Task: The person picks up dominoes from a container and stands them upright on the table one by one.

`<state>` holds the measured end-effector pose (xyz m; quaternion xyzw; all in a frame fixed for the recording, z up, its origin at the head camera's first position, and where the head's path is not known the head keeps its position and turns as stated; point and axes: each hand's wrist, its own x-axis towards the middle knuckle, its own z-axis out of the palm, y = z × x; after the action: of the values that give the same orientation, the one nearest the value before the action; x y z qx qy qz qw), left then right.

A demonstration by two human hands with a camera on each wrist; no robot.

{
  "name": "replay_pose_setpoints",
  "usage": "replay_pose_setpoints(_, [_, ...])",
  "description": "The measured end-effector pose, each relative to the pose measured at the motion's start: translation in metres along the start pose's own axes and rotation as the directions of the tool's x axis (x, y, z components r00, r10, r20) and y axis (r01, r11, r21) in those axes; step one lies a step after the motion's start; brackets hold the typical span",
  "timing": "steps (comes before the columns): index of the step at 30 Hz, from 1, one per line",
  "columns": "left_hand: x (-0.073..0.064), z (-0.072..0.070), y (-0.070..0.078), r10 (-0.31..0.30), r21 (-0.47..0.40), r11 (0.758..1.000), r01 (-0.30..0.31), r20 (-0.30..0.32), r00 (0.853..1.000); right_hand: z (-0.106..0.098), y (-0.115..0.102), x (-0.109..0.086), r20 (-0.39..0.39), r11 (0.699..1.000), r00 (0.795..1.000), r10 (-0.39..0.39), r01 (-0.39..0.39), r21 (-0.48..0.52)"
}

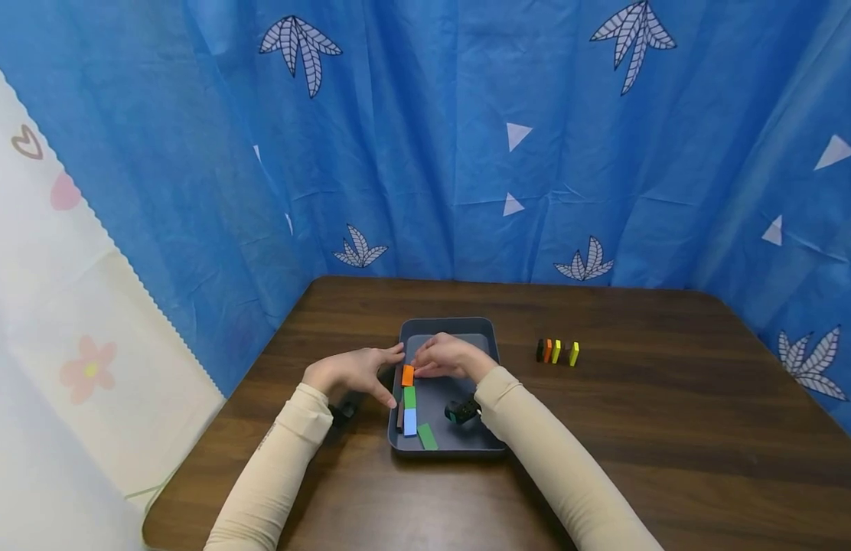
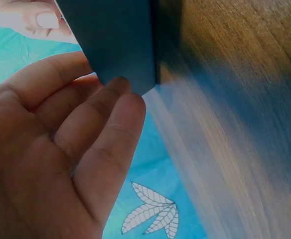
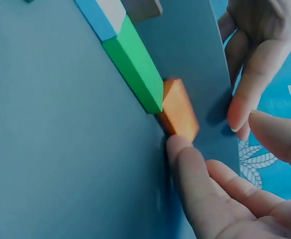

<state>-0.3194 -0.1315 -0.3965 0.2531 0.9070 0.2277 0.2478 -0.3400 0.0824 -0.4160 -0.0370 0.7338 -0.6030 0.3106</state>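
Observation:
Inside the grey tray (image 1: 494,340), an orange block (image 1: 408,375) sits at the end of a row with a green block (image 1: 410,397) and a light blue block (image 1: 410,422), along the left wall. My right hand (image 1: 445,357) reaches into the tray; its fingertips touch the orange block's far end, with the thumb apart from it in the right wrist view. My left hand (image 1: 357,371) is at the tray's left side, fingers extended against the outer wall in the left wrist view. A dark brown strip (image 1: 400,417) lies between the row and the wall.
Another green block (image 1: 428,437) lies slanted near the tray's front wall. To the right of the tray, several small blocks stand in a line on the wooden table (image 1: 673,428), among them a yellow block (image 1: 574,353). A blue curtain (image 1: 425,153) hangs behind.

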Motion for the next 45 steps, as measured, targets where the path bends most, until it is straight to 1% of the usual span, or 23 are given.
replay_pose_setpoints(4, [-0.001, 0.002, -0.002, 0.01, -0.009, 1.0, -0.01, 0.0, 1.0, 0.006, 0.005, 0.004, 0.025, 0.999, 1.0, 0.01, -0.011, 0.038])
replay_pose_setpoints(10, [0.001, 0.001, 0.0, 0.022, 0.002, 1.0, -0.022, 0.0, 1.0, 0.011, 0.005, 0.007, 0.023, 0.998, 1.0, 0.013, -0.012, -0.056])
replay_pose_setpoints(13, [0.001, 0.0, -0.001, 0.023, 0.01, 1.0, -0.023, 0.001, 1.0, 0.014, 0.003, 0.009, 0.026, 0.996, 0.999, 0.023, -0.021, -0.084])
replay_pose_setpoints(17, [0.0, -0.001, -0.001, 0.03, 0.002, 1.0, -0.03, 0.005, 1.0, 0.019, 0.003, 0.011, -0.006, 0.997, 1.0, 0.028, -0.028, -0.073])
replay_pose_setpoints(20, [0.0, -0.001, -0.001, 0.033, -0.006, 0.999, -0.033, 0.003, 0.999, 0.022, 0.003, 0.013, -0.036, 0.997, 0.999, 0.013, -0.016, -0.075])
replay_pose_setpoints(26, [0.0, -0.002, -0.002, 0.04, -0.02, 0.999, -0.04, -0.01, 0.999, 0.026, 0.004, 0.016, -0.069, 0.997, 0.997, -0.017, 0.012, -0.074])
replay_pose_setpoints(31, [-0.001, 0.0, -0.001, 0.043, -0.014, 0.999, -0.043, -0.006, 0.999, 0.024, 0.009, 0.016, -0.071, 0.998, 0.997, -0.021, 0.017, -0.063])
replay_pose_setpoints(37, [-0.002, 0.002, 0.0, 0.037, -0.003, 0.999, -0.038, -0.009, 0.999, 0.012, 0.01, 0.009, -0.09, 0.998, 0.995, -0.038, 0.033, -0.053])
replay_pose_setpoints(42, [-0.004, 0.001, 0.002, 0.019, -0.007, 1.0, -0.019, -0.013, 1.0, 0.001, 0.006, 0.003, -0.09, 0.993, 0.99, -0.113, 0.108, -0.052])
replay_pose_setpoints(45, [-0.004, 0.001, 0.001, 0.021, -0.003, 1.0, -0.021, -0.019, 1.0, -0.003, 0.002, 0.001, -0.076, 0.986, 0.983, -0.166, 0.162, -0.049])
